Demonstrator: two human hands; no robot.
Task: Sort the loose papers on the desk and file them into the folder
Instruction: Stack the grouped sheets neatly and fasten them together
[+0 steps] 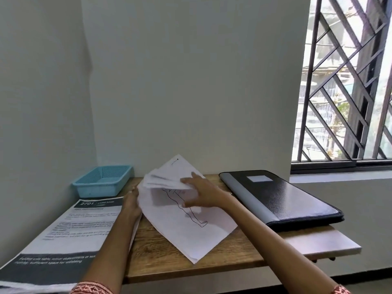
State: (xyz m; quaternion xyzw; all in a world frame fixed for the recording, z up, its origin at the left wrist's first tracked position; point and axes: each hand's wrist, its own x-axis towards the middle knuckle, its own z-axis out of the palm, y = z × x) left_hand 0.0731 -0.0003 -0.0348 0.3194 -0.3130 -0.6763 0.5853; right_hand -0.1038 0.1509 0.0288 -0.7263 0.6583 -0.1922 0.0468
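Gripping a raised sheaf of papers [167,179], the right hand [201,193] hovers over the drawing sheet [186,225] on the counter [161,249] — left hand [132,203] at its edge, fingers hidden, grip undeterminable — folder [282,198] closed, right.

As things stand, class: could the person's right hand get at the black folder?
Probably yes. The folder lies closed just right of the right hand with nothing between, but that hand grips a sheaf of papers and must free itself first.

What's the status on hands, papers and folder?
Right hand grips the bunch of loose papers; left hand rests at the line-drawing sheet. Black folder closed, nothing filed yet. Nothing blocking it.
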